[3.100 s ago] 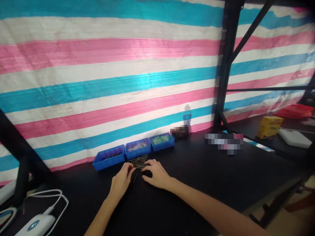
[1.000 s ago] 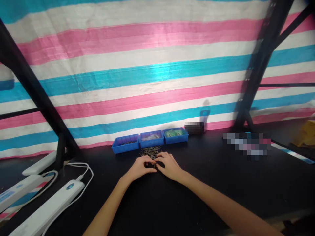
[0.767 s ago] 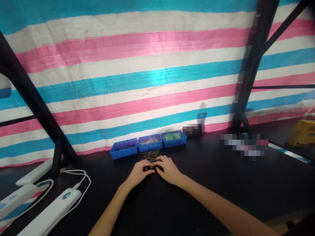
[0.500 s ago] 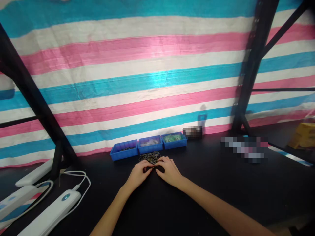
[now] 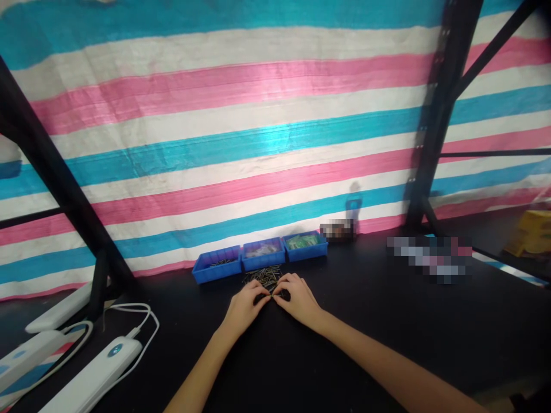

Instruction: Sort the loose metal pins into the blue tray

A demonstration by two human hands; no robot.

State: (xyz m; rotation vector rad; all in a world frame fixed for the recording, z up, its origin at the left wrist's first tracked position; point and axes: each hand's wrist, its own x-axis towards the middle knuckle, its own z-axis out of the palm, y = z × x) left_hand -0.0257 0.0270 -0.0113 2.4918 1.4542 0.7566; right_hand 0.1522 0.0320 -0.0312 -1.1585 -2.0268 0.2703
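In front of the blue bins lies a loose pile of thin, screw-like metal pieces (image 5: 267,275). My left hand (image 5: 245,307) is closed at the near edge of this pile, thumb and forefinger pinched together. Facing it, my right hand (image 5: 297,301) makes the same pinch, and the fingertips of both hands nearly meet. Between them is something tiny, too small to name. The blue left bin (image 5: 217,271) holds dark small parts. Pale, clear-looking pieces fill the middle bin (image 5: 263,262), and greenish ones the right bin (image 5: 306,252).
The black tabletop (image 5: 275,367) carries white power strips (image 5: 94,373) with a white cable (image 5: 146,307) at left. A blurred-out object (image 5: 338,230) stands beside the bins. A yellow package (image 5: 529,232) is far right. Black frame posts (image 5: 55,166) rise before a striped sheet (image 5: 258,86).
The thumbs and forefingers of both hands have closed into tighter pinches, and the fingertips sit slightly nearer to me. The bins and the pile look the same.
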